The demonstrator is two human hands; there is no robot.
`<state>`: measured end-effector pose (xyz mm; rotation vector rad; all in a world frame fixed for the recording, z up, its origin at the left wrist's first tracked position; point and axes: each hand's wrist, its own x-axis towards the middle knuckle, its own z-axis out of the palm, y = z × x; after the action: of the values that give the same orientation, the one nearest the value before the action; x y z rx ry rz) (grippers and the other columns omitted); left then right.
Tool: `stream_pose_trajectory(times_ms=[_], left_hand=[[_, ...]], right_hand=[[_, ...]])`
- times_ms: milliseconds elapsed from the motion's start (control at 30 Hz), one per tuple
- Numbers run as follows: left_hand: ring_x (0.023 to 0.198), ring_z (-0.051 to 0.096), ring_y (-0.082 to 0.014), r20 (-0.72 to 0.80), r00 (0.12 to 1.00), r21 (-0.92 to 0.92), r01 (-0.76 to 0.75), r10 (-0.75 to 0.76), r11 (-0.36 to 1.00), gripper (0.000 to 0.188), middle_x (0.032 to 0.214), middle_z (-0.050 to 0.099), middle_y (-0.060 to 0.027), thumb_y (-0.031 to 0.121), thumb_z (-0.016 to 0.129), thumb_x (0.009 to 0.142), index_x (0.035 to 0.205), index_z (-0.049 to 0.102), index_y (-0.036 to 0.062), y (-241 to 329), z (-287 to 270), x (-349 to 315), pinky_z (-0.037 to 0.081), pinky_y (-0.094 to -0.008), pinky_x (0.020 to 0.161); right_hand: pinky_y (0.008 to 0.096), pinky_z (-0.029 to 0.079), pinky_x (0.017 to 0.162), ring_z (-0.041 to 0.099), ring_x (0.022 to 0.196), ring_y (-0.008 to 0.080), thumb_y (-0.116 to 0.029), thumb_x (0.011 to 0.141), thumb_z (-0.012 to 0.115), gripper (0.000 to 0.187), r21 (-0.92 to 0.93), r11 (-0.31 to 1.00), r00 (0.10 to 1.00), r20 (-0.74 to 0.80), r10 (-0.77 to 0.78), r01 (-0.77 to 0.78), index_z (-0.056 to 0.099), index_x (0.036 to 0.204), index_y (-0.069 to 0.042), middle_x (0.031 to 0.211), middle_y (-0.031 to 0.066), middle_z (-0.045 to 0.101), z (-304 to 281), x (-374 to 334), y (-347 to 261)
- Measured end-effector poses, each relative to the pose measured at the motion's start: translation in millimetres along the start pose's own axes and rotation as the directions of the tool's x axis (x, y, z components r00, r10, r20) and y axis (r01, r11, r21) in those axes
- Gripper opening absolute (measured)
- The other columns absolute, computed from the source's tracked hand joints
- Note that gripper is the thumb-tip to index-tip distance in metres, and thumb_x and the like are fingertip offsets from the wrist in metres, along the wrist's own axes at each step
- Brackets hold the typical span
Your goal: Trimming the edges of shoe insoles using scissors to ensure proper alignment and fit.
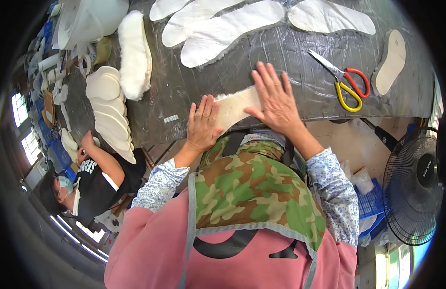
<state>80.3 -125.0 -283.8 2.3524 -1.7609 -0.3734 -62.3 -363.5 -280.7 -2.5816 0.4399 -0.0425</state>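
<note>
A cream insole (237,107) with a fuzzy edge lies across the near side of the dark, film-covered table, between my two hands. My left hand (202,126) rests flat on its left end, fingers together and stretched out. On the other end, my right hand (277,102) is pressed down with its fingers extended and the thumb spread inward. The palms hide both ends of the insole. To the right lie scissors (343,79) with one red and one yellow handle, their blades apart. Several white insole shapes (232,31) with furry edges lie beyond my hands.
A fleecy insole (134,55) and a fanned stack of cream insoles (109,113) are on the left. One beige insole (391,62) lies far right. A masked co-worker (88,173) sits at the left. A black fan (418,183) and blue crates (371,200) stand at right.
</note>
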Motion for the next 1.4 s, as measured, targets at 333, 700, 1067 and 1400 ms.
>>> stream_pose_trajectory(times_ms=[333, 700, 1067, 1400], left_hand=[[0.141, 0.026, -0.0332, -0.091, 0.969, -0.374, 0.181, -0.230, 0.910, 0.072, 0.147, 0.036, -0.0140, 0.014, 0.061, 0.083, 0.148, 0.031, 0.0068, -2, -31, -11, 0.009, -0.0525, 0.116], [0.125, 0.045, -0.0249, 0.126, 0.992, -0.956, 0.119, 0.009, 0.270, 0.043, 0.130, 0.050, -0.0160, 0.033, 0.049, 0.086, 0.116, 0.054, 0.0018, -17, -131, -19, 0.028, -0.0382, 0.109], [0.129, 0.042, -0.0172, -0.188, 0.963, -0.962, -0.141, -0.193, 0.235, 0.056, 0.137, 0.045, -0.0081, 0.032, 0.054, 0.099, 0.142, 0.036, 0.0028, 76, -177, 19, 0.035, -0.0325, 0.105], [0.116, 0.054, -0.0141, -0.178, 0.826, -0.921, -0.331, -0.535, -0.205, 0.043, 0.129, 0.053, -0.0035, 0.027, 0.046, 0.103, 0.141, 0.040, 0.0082, 102, -158, 53, 0.044, -0.0325, 0.098]], right_hand=[[0.0484, 0.030, 0.107, 0.051, 0.122, 0.0336, -0.006, 0.071, 0.076, 0.032, 0.428, 0.904, 0.980, -0.184, 0.081, 0.006, 0.054, 0.095, -0.008, 0.120, 0.0092, 0.062, -25, -18, -1], [0.0283, 0.044, 0.092, 0.057, 0.103, 0.0113, -0.001, 0.079, 0.063, 0.020, 0.986, -0.102, 0.984, 0.122, -0.128, -0.136, 0.056, 0.095, -0.011, 0.109, 0.0049, 0.065, -102, 16, -64], [0.0310, 0.051, 0.082, 0.065, 0.093, 0.0200, -0.007, 0.077, 0.073, 0.035, 0.805, 0.444, 0.919, -0.337, -0.205, 0.394, 0.060, 0.110, -0.003, 0.095, 0.0092, 0.065, -163, 33, -137], [0.0264, 0.045, 0.060, 0.057, 0.069, 0.0114, -0.018, 0.089, 0.068, 0.017, 0.830, 0.464, 0.944, -0.209, -0.256, 0.310, 0.066, 0.086, -0.002, 0.078, 0.0041, 0.062, -187, 67, -121]])
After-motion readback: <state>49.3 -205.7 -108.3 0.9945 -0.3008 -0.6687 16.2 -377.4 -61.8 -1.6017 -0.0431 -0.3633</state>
